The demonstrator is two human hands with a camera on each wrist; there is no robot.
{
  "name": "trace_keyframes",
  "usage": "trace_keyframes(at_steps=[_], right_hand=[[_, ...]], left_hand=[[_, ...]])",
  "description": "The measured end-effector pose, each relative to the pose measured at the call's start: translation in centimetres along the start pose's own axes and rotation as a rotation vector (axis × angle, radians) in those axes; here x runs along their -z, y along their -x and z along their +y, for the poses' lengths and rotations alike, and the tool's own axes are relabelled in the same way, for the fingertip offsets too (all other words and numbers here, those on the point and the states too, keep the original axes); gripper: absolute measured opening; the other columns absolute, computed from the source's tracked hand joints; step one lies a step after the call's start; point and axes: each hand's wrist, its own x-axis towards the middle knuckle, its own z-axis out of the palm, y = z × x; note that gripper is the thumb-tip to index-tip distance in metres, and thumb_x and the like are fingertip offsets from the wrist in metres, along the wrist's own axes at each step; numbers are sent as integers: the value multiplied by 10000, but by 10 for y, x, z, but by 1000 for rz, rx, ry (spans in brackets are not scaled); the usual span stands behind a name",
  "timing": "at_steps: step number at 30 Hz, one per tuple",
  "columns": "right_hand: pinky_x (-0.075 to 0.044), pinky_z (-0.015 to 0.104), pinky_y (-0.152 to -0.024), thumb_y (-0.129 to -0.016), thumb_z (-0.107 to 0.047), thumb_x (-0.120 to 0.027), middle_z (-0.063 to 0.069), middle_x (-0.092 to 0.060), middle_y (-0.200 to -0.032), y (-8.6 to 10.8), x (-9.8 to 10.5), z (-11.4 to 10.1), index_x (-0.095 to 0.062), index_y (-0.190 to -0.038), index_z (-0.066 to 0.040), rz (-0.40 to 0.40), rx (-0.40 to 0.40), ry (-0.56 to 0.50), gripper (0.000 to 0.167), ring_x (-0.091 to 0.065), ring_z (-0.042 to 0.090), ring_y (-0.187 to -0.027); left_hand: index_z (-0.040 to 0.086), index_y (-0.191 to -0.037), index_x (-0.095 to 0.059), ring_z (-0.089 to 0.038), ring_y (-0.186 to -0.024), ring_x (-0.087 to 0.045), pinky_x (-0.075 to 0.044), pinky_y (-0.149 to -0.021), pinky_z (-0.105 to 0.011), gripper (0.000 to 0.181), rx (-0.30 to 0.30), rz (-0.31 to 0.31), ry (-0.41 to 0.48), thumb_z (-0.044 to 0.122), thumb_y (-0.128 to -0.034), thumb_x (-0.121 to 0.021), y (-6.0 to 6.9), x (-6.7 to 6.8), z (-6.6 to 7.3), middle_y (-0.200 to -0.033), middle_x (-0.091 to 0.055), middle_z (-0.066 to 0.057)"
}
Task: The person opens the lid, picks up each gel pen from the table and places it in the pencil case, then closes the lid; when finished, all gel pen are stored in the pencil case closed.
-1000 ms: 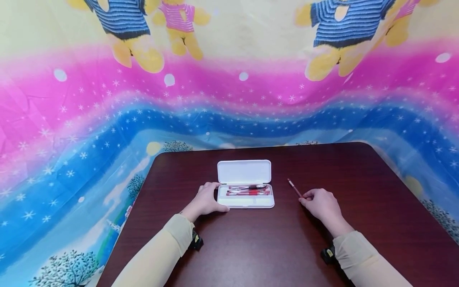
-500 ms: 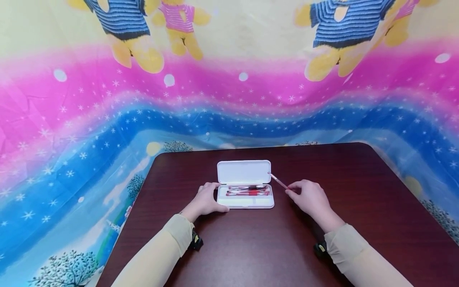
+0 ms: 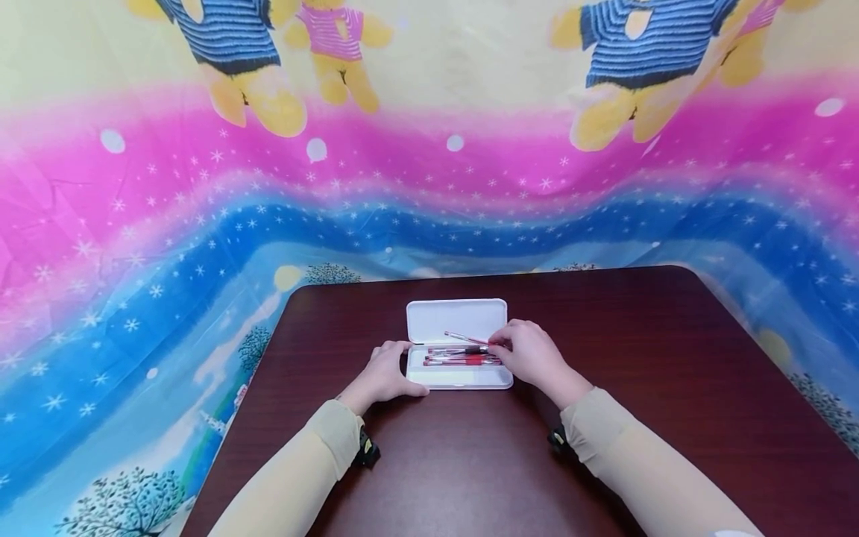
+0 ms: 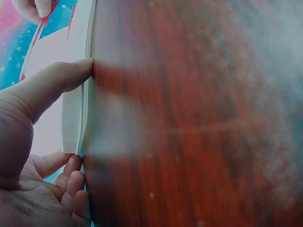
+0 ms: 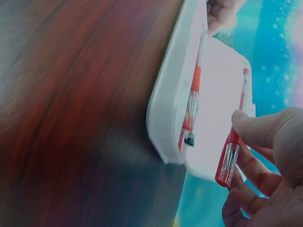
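A white pencil case (image 3: 444,380) lies on the table with its lid (image 3: 452,317) raised at the back. Several pens (image 3: 446,360) with red and dark parts lie in its rear compartment. My left hand (image 3: 384,375) holds the case's left end, thumb along the front wall and fingers at the end. A clear pen with red parts (image 5: 232,151) is pinched between thumb and fingers of my right hand (image 3: 533,356). That pen hangs over the rear of the case, in front of the lid, pointing left. Part of the case's right end is hidden behind the right hand.
The dark red-brown wooden table (image 3: 456,462) has rounded far corners. Behind and beside it hangs a patterned cloth (image 3: 429,171) with bears and snowflakes. Each wrist carries a black strapped device, such as the left one (image 3: 367,450).
My right hand has carried the pen left from beside the case to above its rear compartment. The left hand and the case have stayed in place.
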Motion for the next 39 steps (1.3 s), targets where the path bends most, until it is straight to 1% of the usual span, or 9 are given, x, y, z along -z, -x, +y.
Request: trace_keyframes(at_steps=[3, 6, 10, 14, 24, 30, 35, 39], right_hand=[[-585, 500, -927, -965, -225, -858, 68, -794, -1043, -7, -5, -7, -882, -1090, -155, -25, 27, 20, 145, -679, 288, -1011], [-578, 481, -917, -966, -231, -860, 67, -788, -1053, -12, -9, -12, -885, -1100, -170, -42, 36, 36, 150, -664, 276, -1005], [-568, 466, -932, -967, -232, -859, 42, -786, -1046, -17, -17, -12, -889, -1076, -193, -54, 39, 40, 120, -659, 259, -1012], [-573, 456, -928, -964, -227, -862, 27, -782, -1015, -20, -25, -12, -892, -1048, -196, -66, 50, 39, 94, -669, 243, -985], [-599, 444, -943, -951, -221, -876, 39, -788, -1036, -23, -36, -18, -893, -1063, -189, -66, 34, 39, 118, -696, 240, -962], [-600, 437, -921, -946, -217, -881, 30, -782, -1014, -24, -43, -17, -894, -1052, -196, -54, 40, 55, 109, -689, 230, -937], [-596, 430, -918, -955, -227, -875, 26, -779, -1012, -24, -44, -19, -896, -1069, -198, -59, 38, 60, 120, -680, 230, -948], [-593, 442, -940, -965, -229, -863, 25, -780, -1020, -24, -43, -19, -895, -1086, -202, -76, 36, 53, 128, -682, 241, -972]], left_hand=[[98, -1581, -535, -343, -1439, -461, -478, -1205, -515, 1043, 4, -1, -1, 471, -731, -1011, 0, 1, 0, -1561, -554, -151], [101, -1579, -537, -343, -1434, -460, -479, -1203, -517, 1040, 2, -4, -3, 471, -731, -1012, 0, 2, 2, -1558, -554, -149], [102, -1572, -541, -347, -1435, -457, -481, -1200, -522, 1029, 1, -9, 5, 466, -732, -1012, 0, 3, 4, -1558, -552, -149], [101, -1568, -544, -348, -1441, -458, -479, -1203, -519, 1029, 0, -5, 4, 468, -730, -1013, 0, 3, 4, -1559, -553, -154], [93, -1567, -546, -346, -1429, -460, -482, -1194, -522, 1030, -5, -3, 15, 459, -728, -1017, 3, 3, 5, -1550, -557, -152], [100, -1562, -552, -340, -1416, -466, -487, -1187, -521, 1024, -1, -2, 12, 462, -725, -1018, 2, 2, 3, -1539, -563, -149], [94, -1573, -542, -354, -1452, -448, -474, -1209, -524, 1035, 2, -3, 16, 461, -729, -1015, 2, 3, 3, -1574, -543, -161], [86, -1566, -545, -347, -1419, -465, -479, -1194, -536, 1018, -5, 2, -1, 443, -734, -1010, 1, 2, 2, -1551, -557, -162]])
